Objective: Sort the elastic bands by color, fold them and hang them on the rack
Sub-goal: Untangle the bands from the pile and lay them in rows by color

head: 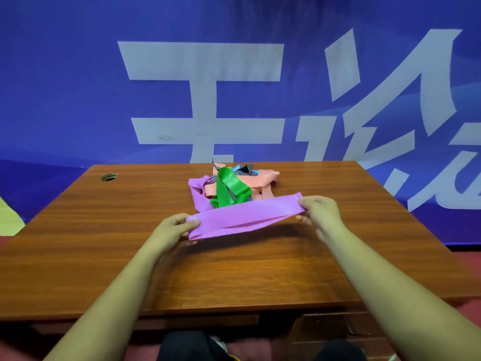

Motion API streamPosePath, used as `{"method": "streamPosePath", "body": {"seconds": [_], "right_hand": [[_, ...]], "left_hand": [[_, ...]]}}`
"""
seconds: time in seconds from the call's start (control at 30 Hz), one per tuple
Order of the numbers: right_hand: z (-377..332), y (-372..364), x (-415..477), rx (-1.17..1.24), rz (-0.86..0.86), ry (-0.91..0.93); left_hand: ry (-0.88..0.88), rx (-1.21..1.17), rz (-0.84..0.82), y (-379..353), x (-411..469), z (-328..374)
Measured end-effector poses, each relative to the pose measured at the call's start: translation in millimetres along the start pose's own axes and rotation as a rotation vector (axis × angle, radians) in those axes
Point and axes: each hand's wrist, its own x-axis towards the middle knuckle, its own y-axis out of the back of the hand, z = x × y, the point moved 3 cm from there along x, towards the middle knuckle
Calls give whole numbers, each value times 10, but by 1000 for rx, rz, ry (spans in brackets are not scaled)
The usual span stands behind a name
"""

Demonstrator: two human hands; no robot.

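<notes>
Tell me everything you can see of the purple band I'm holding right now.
The purple band is a wide, flat strip, smooth and faintly glossy like thin rubber. It is held taut above the wooden table, its right end higher, a fold sagging along the lower edge. The left hand pinches its left end, the right hand its right end. Behind it lies the pile of mixed bands; whether the purple there is part of it is unclear.

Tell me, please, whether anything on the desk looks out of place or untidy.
Only the pile far back on the desk: green, salmon, grey and blue bands lie tangled, unsorted. The left hand and right hand hold a purple band.
</notes>
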Motion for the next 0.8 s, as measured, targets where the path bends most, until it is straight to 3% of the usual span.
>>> {"method": "streamPosePath", "body": {"seconds": [0.27, 0.47, 0.8], "right_hand": [[711, 77, -87, -118, -9, -118], [714, 17, 19, -523, 10, 192], [914, -229, 134, -851, 15, 489]], "left_hand": [[-2, 189, 156, 151, 126, -208], [-7, 350, 300, 194, 286, -372], [-284, 808, 402, 134, 388, -428]]}}
